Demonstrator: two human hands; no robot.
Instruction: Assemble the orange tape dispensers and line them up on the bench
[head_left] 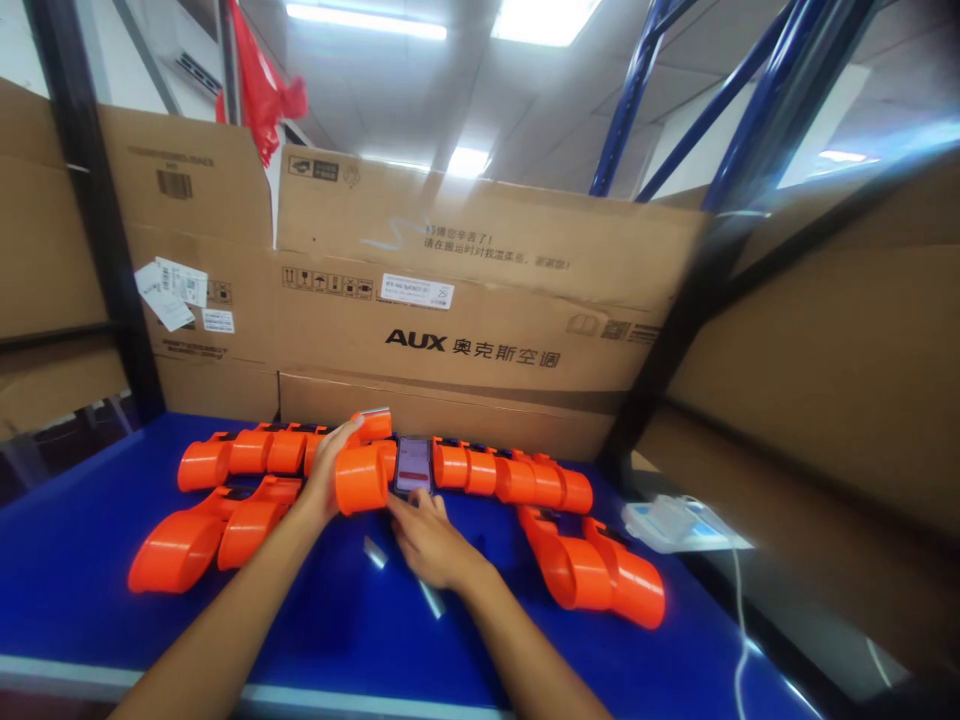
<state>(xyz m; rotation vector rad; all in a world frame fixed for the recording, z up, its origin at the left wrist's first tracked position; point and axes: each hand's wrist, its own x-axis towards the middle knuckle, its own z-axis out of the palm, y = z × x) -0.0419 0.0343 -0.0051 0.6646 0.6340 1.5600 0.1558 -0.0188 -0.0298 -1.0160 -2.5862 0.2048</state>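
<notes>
1. Both forearms reach in from the near edge over the blue desk (90, 560).
2. The right hand (429, 540) lies flat on the desk, fingers loose and gripping nothing; its fingertips touch the near end of a phone (413, 465).
3. Two small pale slips (375, 552) lie on the desk, one just left of the right hand, one under its wrist.
4. The left hand (330, 475) is closed around an orange tube (361, 478), an open-ended plastic cylinder held just left of the phone. Its hollow faces the camera; whether anything sits inside cannot be told.
5. The phone lies face up with a lit screen, in the middle of the far row, between the held tube and the next orange piece.
6. More orange parts (255, 450) run in a row left and right of the phone, touching one another. Two pairs lie nearer: one at the left (180, 550), one at the right (600, 575). These are open loops and look hollow.
7. A white device (671, 520) with a cable sits at the desk's right edge, well apart from the hands.
8. Behind the row stand cardboard boxes (480, 300), one printed AUX, all shut, contents hidden.
9. A red bag (262, 90) hangs above the boxes at the left; blue rack beams (637, 90) rise at the right.
</notes>
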